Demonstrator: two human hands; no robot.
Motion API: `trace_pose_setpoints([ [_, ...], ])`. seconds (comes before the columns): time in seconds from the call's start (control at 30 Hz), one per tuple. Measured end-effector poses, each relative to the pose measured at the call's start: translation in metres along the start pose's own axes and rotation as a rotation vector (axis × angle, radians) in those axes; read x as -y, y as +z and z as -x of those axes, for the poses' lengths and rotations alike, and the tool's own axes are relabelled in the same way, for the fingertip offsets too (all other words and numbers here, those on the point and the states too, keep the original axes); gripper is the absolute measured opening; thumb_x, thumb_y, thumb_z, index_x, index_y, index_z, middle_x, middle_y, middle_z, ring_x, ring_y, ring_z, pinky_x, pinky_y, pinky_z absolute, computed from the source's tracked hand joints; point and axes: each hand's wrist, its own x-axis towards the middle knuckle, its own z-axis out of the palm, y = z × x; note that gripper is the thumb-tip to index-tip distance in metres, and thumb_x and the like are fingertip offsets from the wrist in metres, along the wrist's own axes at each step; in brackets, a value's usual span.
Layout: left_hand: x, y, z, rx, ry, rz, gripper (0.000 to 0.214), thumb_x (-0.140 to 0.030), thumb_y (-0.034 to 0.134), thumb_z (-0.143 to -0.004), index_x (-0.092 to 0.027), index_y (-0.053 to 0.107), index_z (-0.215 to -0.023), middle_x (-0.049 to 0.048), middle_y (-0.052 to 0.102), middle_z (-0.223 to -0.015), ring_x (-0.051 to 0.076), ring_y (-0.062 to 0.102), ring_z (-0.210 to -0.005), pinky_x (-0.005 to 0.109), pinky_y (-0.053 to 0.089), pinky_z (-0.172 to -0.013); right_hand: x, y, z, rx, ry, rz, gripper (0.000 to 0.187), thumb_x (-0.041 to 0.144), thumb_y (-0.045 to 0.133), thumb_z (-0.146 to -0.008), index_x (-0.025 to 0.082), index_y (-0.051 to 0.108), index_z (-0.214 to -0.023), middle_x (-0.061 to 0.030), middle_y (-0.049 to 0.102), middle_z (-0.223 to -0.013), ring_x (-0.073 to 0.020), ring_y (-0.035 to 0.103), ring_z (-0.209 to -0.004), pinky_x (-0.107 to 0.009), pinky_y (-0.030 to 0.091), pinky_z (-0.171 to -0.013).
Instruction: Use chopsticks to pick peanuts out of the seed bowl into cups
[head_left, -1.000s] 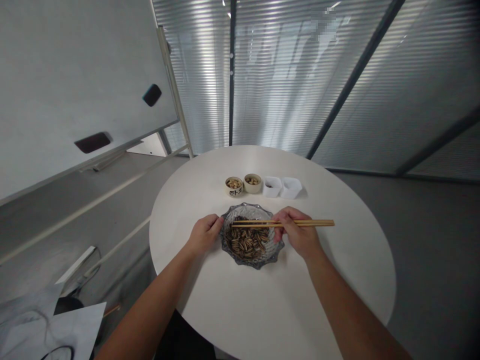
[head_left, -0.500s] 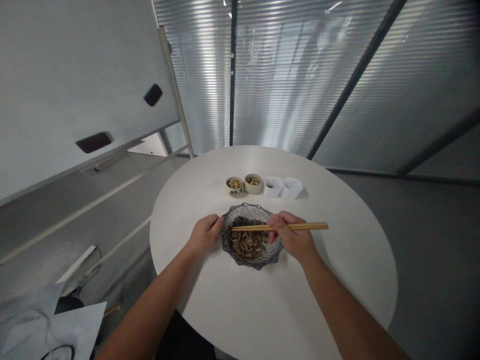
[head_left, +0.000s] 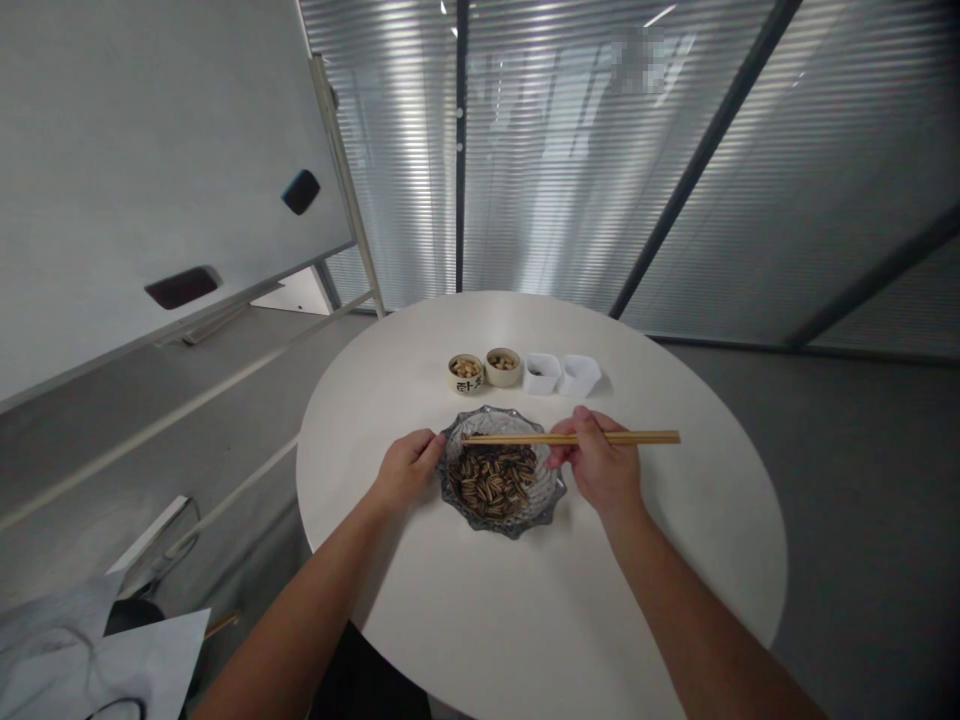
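- Black Chinese characters (head_left: pixel 469 386) mark a small cream cup (head_left: pixel 466 376) on the bench (head_left: pixel 510 610), beyond the left hand (head_left: pixel 407 468) and slightly to its right.
- The first appears to read "卧"; the second, curving out of sight, is illegible.

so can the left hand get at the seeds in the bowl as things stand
Probably yes: the left hand is at the rim of the bowl, and the chopsticks cross only the far part, leaving the near seeds uncovered.

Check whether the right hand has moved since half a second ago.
Yes. Judged against the rightmost white tub, the right hand has shifted to the right.
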Motion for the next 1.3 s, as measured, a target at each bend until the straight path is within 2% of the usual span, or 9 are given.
trace_pose_setpoints([
  [0.13,-0.001,0.0,0.0,-0.009,-0.001,0.002,0.046,-0.052,0.045,-0.097,-0.02,0.049,-0.064,-0.0017,0.048,-0.064,0.014,0.044,-0.064,0.027,0.033,-0.06,0.004,0.0,-0.007,-0.103,-0.01,-0.152,0.044,0.057,0.08,-0.076,0.018,0.064,-0.067,0.0015,0.065,-0.054,-0.0128,0.056,-0.033,-0.026,0.052,-0.034],
  [0.33,-0.002,0.0,0.0,0.005,-0.007,-0.009,0.045,-0.052,0.044,-0.097,-0.02,0.049,-0.065,-0.0021,0.047,-0.063,0.014,0.044,-0.065,0.027,0.032,-0.06,0.006,-0.011,-0.019,-0.199,-0.038,-0.247,0.044,0.056,0.083,-0.073,0.018,0.06,-0.068,0.0034,0.064,-0.053,-0.0104,0.054,-0.034,-0.025,0.053,-0.034],
  [0.43,-0.002,0.0,0.0,0.003,-0.007,-0.005,0.045,-0.051,0.044,-0.097,-0.02,0.047,-0.065,-0.0021,0.047,-0.064,0.014,0.044,-0.065,0.027,0.032,-0.061,0.006,-0.021,-0.028,-0.294,-0.078,-0.243,0.044,0.055,0.08,-0.077,0.018,0.059,-0.067,0.0037,0.063,-0.052,-0.0106,0.055,-0.035,-0.025,0.055,-0.037],
  [0.57,-0.003,-0.001,0.001,0.003,-0.002,-0.002,0.045,-0.051,0.045,-0.097,-0.02,0.048,-0.065,-0.002,0.046,-0.064,0.014,0.044,-0.065,0.027,0.032,-0.061,0.008,-0.035,-0.043,-0.455,-0.245,-0.159,0.046,0.057,0.069,-0.087,0.017,0.059,-0.067,0.0036,0.06,-0.049,-0.0122,0.058,-0.036,-0.028,0.06,-0.044],
  [0.67,-0.003,-0.001,0.001,0.0,0.009,0.0,0.045,-0.05,0.045,-0.097,-0.02,0.049,-0.065,-0.002,0.047,-0.064,0.014,0.044,-0.065,0.027,0.032,-0.061,0.006,-0.041,-0.054,-0.508,-0.312,-0.062,0.046,0.058,0.064,-0.09,0.018,0.058,-0.069,0.0039,0.058,-0.047,-0.0138,0.06,-0.036,-0.028,0.06,-0.046],
  [0.83,-0.001,0.001,0.001,-0.011,0.007,0.015,0.045,-0.05,0.045,-0.097,-0.02,0.048,-0.064,-0.002,0.046,-0.063,0.014,0.043,-0.065,0.027,0.032,-0.06,-0.005,-0.043,-0.061,-0.453,-0.31,0.158,0.043,0.057,0.063,-0.092,0.018,0.059,-0.075,0.0026,0.062,-0.049,-0.0157,0.065,-0.041,-0.026,0.059,-0.045],
  [0.93,0.0,0.002,0.001,-0.013,0.004,0.021,0.045,-0.051,0.045,-0.097,-0.02,0.048,-0.064,-0.0017,0.047,-0.063,0.014,0.043,-0.065,0.027,0.032,-0.06,-0.009,-0.044,-0.061,-0.399,-0.316,0.186,0.045,0.061,0.06,-0.093,0.018,0.058,-0.078,0.0031,0.063,-0.051,-0.0161,0.066,-0.041,-0.026,0.058,-0.044],
  [1.2,0.0,0.002,0.0,-0.001,0.012,-0.009,0.045,-0.051,0.044,-0.098,-0.02,0.048,-0.066,-0.0018,0.048,-0.065,0.014,0.045,-0.066,0.027,0.032,-0.062,0.004,-0.04,-0.053,-0.323,-0.324,0.02,0.048,0.063,0.062,-0.09,0.018,0.061,-0.075,0.0029,0.062,-0.053,-0.0144,0.063,-0.04,-0.029,0.06,-0.044],
  [1.3,0.0,0.002,0.0,0.001,-0.006,0.002,0.044,-0.05,0.045,-0.097,-0.02,0.049,-0.065,-0.0019,0.047,-0.065,0.014,0.044,-0.065,0.027,0.031,-0.06,0.008,-0.035,-0.042,-0.151,-0.225,-0.112,0.044,0.059,0.075,-0.082,0.018,0.061,-0.073,0.0027,0.065,-0.058,-0.0128,0.058,-0.038,-0.029,0.057,-0.038],
])
